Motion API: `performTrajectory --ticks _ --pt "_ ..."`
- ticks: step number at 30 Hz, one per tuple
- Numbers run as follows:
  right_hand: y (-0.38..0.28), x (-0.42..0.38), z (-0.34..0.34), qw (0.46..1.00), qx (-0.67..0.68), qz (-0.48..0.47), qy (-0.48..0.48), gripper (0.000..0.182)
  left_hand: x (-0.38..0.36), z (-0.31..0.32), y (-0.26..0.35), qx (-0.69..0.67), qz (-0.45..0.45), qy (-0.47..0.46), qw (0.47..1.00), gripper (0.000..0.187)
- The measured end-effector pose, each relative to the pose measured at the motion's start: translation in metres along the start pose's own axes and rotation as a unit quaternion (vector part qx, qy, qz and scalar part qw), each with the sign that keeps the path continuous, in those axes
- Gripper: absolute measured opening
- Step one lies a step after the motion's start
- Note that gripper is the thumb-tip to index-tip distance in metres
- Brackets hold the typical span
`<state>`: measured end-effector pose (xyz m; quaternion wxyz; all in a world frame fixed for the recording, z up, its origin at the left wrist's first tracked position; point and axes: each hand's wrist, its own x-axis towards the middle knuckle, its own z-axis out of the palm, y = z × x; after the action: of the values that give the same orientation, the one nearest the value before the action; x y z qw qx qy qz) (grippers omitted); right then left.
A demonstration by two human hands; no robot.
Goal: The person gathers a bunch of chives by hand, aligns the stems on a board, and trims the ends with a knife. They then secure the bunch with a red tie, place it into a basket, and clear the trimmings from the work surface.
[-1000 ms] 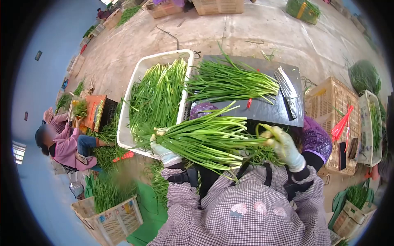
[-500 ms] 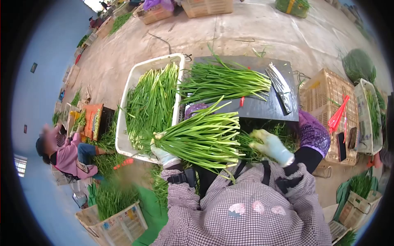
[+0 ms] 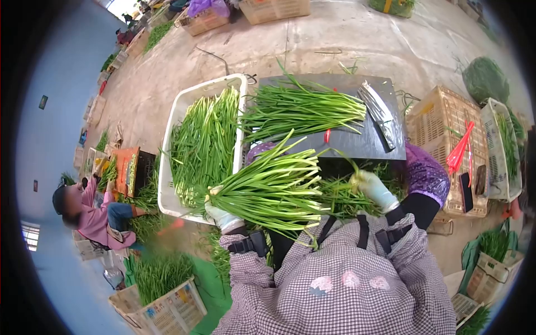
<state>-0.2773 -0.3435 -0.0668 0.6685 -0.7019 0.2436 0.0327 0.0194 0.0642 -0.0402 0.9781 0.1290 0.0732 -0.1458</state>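
Note:
My left hand (image 3: 224, 216), in a pale glove, is closed round one end of a large bunch of green stalks (image 3: 273, 187), whose pale cut ends fan out to the right. My right hand (image 3: 373, 188), also gloved, is at the right of the bunch with its fingers closed on a thin, yellowish-green strand (image 3: 343, 156). Loose greens (image 3: 340, 198) lie below it. Beyond the hands, another pile of stalks (image 3: 307, 109) rests on a dark board (image 3: 363, 146), with a knife (image 3: 379, 114) to its right.
A white crate (image 3: 162, 187) of greens stands left of the board. At the right are a tan crate (image 3: 435, 120) with a red item (image 3: 460, 149) and a phone (image 3: 465, 192). A person in pink (image 3: 100, 215) sits at far left. A filled crate (image 3: 170, 310) is at lower left.
My right hand has closed and now holds a thin strand lifted beside the bunch. My left hand keeps its hold on the bunch. The view has shifted slightly.

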Motion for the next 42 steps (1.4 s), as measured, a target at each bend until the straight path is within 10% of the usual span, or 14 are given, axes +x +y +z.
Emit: performTrajectory --ticks 1,6,8,10,11,14,16,18,20,24,32,38,40,42 --pt "-0.007 -0.002 -0.002 0.907 -0.420 0.038 -0.010 0.025 0.000 0.003 -0.003 -0.011 -0.018 -0.020 1.000 0.020" --pt "-0.105 0.003 0.051 0.964 -0.116 -0.239 -0.007 0.032 -0.019 0.050 -0.032 0.112 0.033 0.062 0.991 0.020" --pt "-0.086 0.034 0.072 0.870 -0.284 -0.401 0.031 0.035 -0.014 0.052 -0.030 0.166 0.054 0.081 0.981 0.021" --pt "-0.112 0.026 0.101 0.964 0.232 -0.115 -0.053 0.033 -0.005 0.036 -0.018 0.068 0.001 0.025 0.997 0.021" --pt "-0.105 0.033 0.105 0.960 0.112 -0.256 0.024 0.030 -0.009 0.034 -0.019 0.120 0.025 0.035 0.992 0.022" --pt "-0.081 0.026 0.078 0.953 0.062 -0.266 0.130 0.022 -0.007 0.019 -0.008 0.146 0.054 0.085 0.984 0.021" --pt "-0.059 0.013 0.045 0.832 0.540 -0.122 0.022 0.029 0.002 -0.002 0.006 0.160 0.037 0.079 0.983 0.022" --pt "0.019 0.016 -0.004 0.998 0.016 -0.068 -0.006 0.040 -0.002 -0.005 0.007 0.171 0.027 0.078 0.982 0.024" --pt "0.000 -0.023 0.000 0.769 -0.631 0.085 0.059 0.052 -0.009 0.019 -0.004 0.161 0.022 0.067 0.985 0.028" --pt "-0.104 -0.033 0.039 0.925 -0.327 -0.130 0.143 0.037 0.001 0.007 -0.001 0.248 0.055 0.057 0.965 0.031" --pt "-0.172 0.016 0.106 0.748 -0.464 -0.420 0.221 0.015 -0.008 0.055 -0.015 0.073 0.067 0.025 0.995 0.022" --pt "-0.151 -0.025 0.058 0.849 -0.231 -0.387 0.278 0.009 -0.011 0.052 -0.012 0.047 0.060 0.014 0.997 0.022" --pt "-0.097 -0.034 0.019 0.866 -0.325 -0.326 0.195 0.008 -0.001 0.035 -0.008 0.007 0.027 -0.030 0.999 0.024" --pt "-0.038 -0.039 -0.013 0.795 -0.604 -0.062 0.008 0.026 0.000 0.036 -0.011 0.008 0.024 -0.037 0.999 0.025"
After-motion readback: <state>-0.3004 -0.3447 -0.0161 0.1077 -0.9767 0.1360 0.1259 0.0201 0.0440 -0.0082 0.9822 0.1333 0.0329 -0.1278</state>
